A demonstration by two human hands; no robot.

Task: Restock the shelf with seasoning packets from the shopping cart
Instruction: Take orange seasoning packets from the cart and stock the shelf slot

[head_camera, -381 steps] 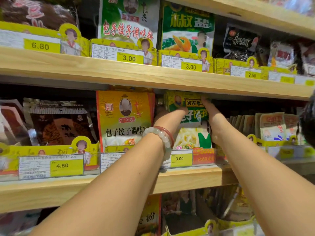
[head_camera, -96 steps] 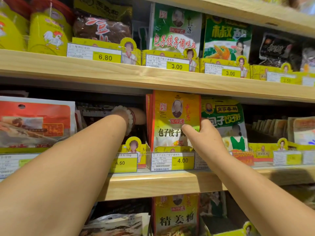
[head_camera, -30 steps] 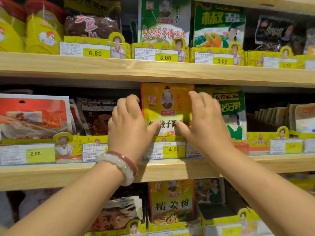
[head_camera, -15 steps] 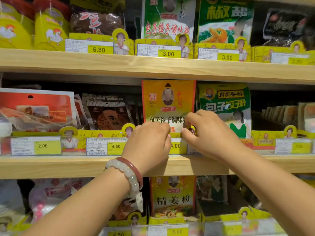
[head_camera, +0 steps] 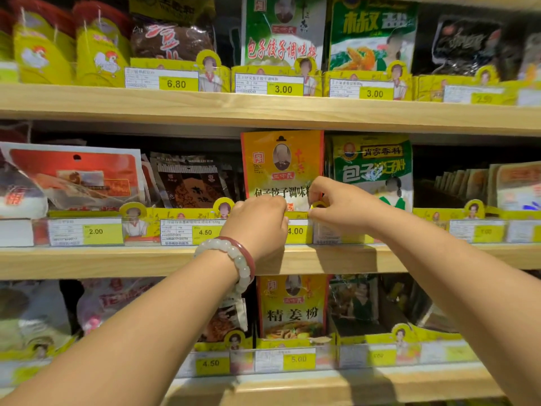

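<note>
Yellow seasoning packet [head_camera: 281, 162] stands upright on the middle shelf [head_camera: 117, 260], just left of a green packet [head_camera: 373, 168]. Its lower edge is hidden behind both hands and the price-tag strip [head_camera: 187, 230]. Left hand [head_camera: 257, 227], directly below the packet, has its fingers curled at the "4.00" tag [head_camera: 295, 231]; what they hold, if anything, cannot be made out. Right hand [head_camera: 339, 205], at the packet's lower right corner, pinches a small yellow tab [head_camera: 318, 205]. Beaded bracelet [head_camera: 234, 256] on the left wrist. Far-right tags are blurred, unreadable.
</note>
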